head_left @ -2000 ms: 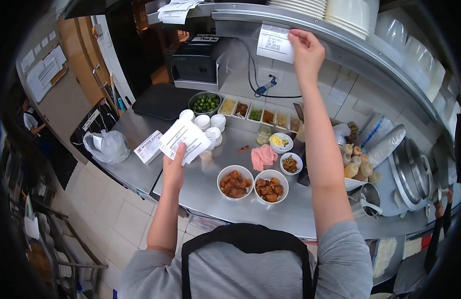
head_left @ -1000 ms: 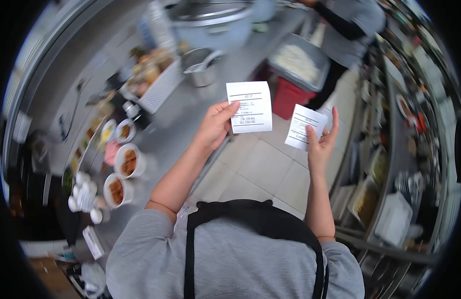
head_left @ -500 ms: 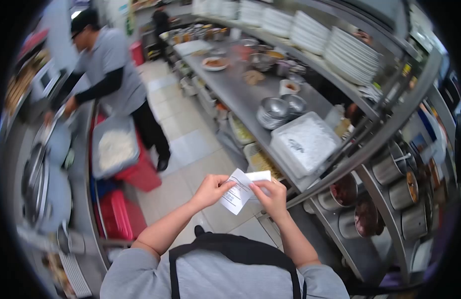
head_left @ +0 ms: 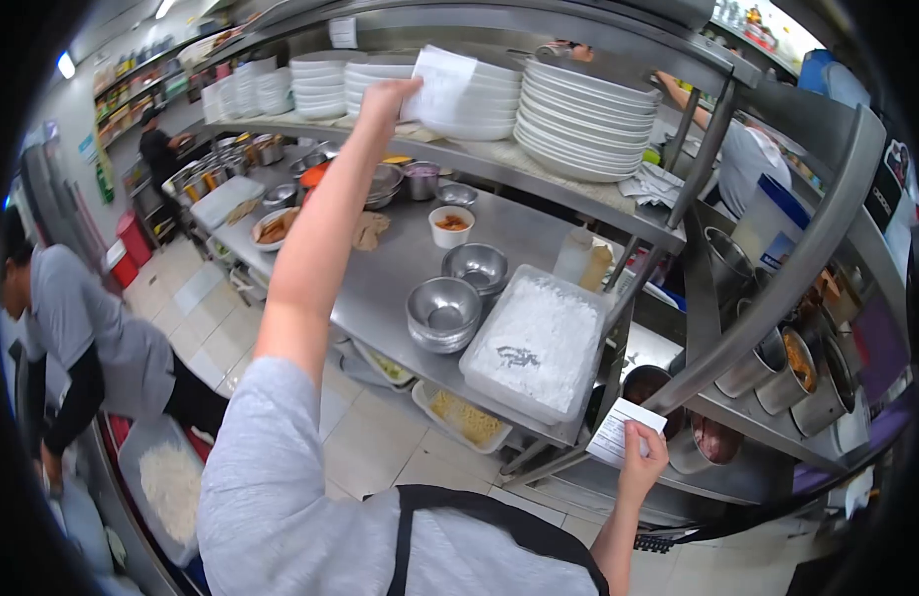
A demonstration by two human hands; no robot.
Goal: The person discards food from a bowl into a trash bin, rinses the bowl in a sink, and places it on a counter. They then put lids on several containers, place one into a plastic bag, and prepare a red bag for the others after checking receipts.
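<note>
My left hand is raised at the upper shelf, its fingers closed on the edge of a white paper slip. That slip hangs in front of stacked white plates. Low on the right, my right hand pinches a second printed slip between thumb and fingers, near metal pots of food. Between the hands, a clear tub of white powder stands on the steel counter, beside metal bowls.
A co-worker bends over at the left beside a bin of white flakes. Another person stands far back. A metal rail curves along the right. Someone in white is behind the shelf.
My left hand has risen to the shelf with one slip. My right hand has moved right with the other, so the papers are now apart. The view has turned right and up.
</note>
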